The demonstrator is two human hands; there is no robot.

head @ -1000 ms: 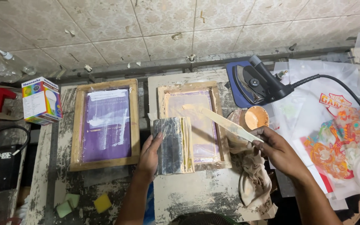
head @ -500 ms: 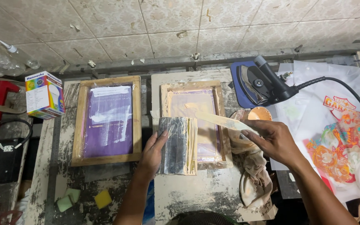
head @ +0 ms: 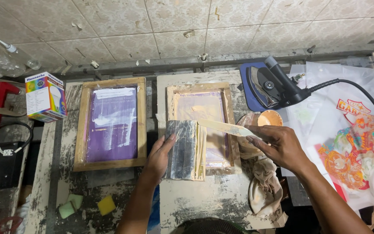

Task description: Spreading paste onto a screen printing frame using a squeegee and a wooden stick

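My right hand (head: pixel 280 145) is gripping the handle end of a flat pale spatula (head: pixel 226 128), fingers curled round it, and the blade is reaching out to my left over the smaller wooden screen frame (head: pixel 200 125). My left hand (head: pixel 161 158) is lying open, palm down, with its fingertips pressing on the left edge of a dark, ink-smeared squeegee (head: pixel 185 149) that is resting across the lower left part of that same frame. The spatula tip is ending just above the squeegee's top edge, near it; I cannot tell whether the two are touching. The frame is sitting on a paint-stained board (head: pixel 204 203). Just beyond my right hand a small orange cup (head: pixel 269 118) is standing, and below my wrist a crumpled rag (head: pixel 265 193) is lying. Farther left, a second wooden frame with a purple screen (head: pixel 111 123) is lying flat, well apart from both hands. A black iron (head: pixel 269 84) is standing behind the cup.
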